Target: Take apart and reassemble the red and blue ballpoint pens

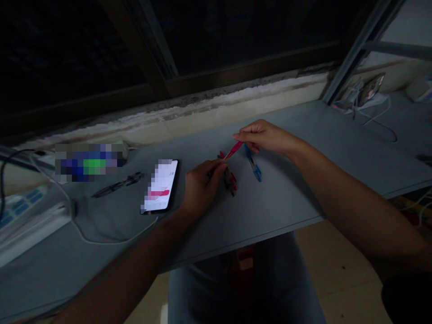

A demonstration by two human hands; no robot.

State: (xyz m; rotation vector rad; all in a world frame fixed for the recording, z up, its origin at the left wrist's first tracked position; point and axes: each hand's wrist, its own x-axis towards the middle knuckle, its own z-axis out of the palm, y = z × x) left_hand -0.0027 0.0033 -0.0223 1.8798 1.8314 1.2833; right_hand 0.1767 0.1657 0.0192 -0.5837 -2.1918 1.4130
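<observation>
A red pen [235, 148] slants between my hands above the desk. My right hand [261, 136] pinches its upper end, fingers closed. At the lower end a thin, pale length of the pen runs to the fingertips of my left hand [204, 182], which is closed on it. Whether that pale length is a refill or the tip, I cannot tell. Just under and beside my left fingers lie several red and dark pens [230, 181], partly hidden by that hand. A blue pen [254, 165] rests on the desk below my right hand.
Left of my left hand lies a lit phone [173, 180], with black pens [118, 184] beyond it. A white cable [101, 243] loops across the grey desk [270, 202]. A power strip [33, 229] sits far left. A metal post [351, 58] stands at the back right.
</observation>
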